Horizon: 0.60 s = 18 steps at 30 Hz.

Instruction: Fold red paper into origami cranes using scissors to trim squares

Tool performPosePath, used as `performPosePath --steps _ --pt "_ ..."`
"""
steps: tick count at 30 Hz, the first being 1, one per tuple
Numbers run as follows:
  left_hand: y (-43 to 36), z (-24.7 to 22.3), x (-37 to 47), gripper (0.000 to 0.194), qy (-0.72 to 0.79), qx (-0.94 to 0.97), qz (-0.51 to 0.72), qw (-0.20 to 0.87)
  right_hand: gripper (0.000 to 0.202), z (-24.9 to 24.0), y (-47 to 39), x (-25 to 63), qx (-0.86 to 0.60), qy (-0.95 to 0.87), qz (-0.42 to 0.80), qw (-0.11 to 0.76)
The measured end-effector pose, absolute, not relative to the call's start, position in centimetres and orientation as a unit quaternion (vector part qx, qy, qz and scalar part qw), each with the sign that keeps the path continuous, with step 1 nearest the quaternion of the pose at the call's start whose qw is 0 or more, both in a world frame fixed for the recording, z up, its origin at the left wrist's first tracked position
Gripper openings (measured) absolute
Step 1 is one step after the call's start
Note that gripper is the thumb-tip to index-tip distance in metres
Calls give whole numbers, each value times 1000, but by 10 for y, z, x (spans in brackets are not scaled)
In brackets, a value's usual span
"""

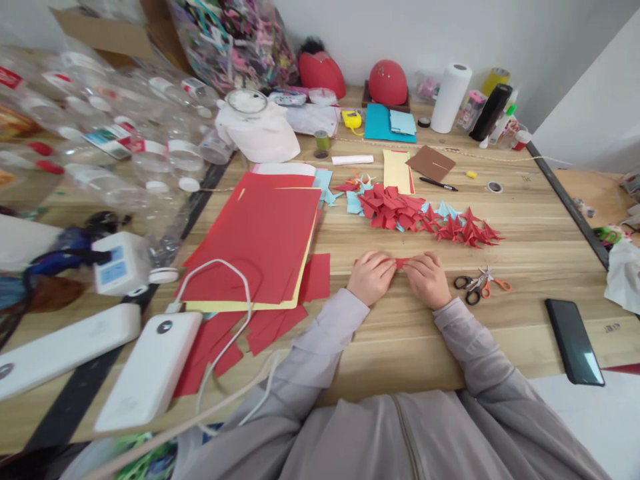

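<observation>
A narrow folded piece of red paper [401, 263] lies on the wooden table, mostly covered by my fingers. My left hand [373, 277] grips its left end, and my right hand [426, 277] presses on the other end, fingers together. Just beyond my hands is a heap of folded red paper pieces [393, 208], with several red paper cranes [470, 228] at its right and light blue ones among them. Two pairs of scissors [483, 285] rest right of my right hand. Stacked red paper sheets [255, 240] spread out to the left.
Two white power banks [150, 370] and a white cable [247, 293] occupy the near left. Plastic bottles [150, 157] crowd the far left. A black phone [574, 341] sits at right. Toward the back are a brown paper square [431, 163], a pen [439, 184] and a paper roll [451, 99].
</observation>
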<state>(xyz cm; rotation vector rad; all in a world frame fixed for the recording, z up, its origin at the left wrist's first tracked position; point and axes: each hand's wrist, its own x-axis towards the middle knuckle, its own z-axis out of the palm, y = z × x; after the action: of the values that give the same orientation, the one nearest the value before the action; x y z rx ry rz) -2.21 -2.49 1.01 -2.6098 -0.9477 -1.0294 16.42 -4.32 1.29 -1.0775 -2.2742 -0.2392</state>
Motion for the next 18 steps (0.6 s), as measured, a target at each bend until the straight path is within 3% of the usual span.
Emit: performPosePath --steps 18 --pt "-12 12 -58 18 -384 -841 -369 93 20 19 -40 197 -472 -810 -122 326"
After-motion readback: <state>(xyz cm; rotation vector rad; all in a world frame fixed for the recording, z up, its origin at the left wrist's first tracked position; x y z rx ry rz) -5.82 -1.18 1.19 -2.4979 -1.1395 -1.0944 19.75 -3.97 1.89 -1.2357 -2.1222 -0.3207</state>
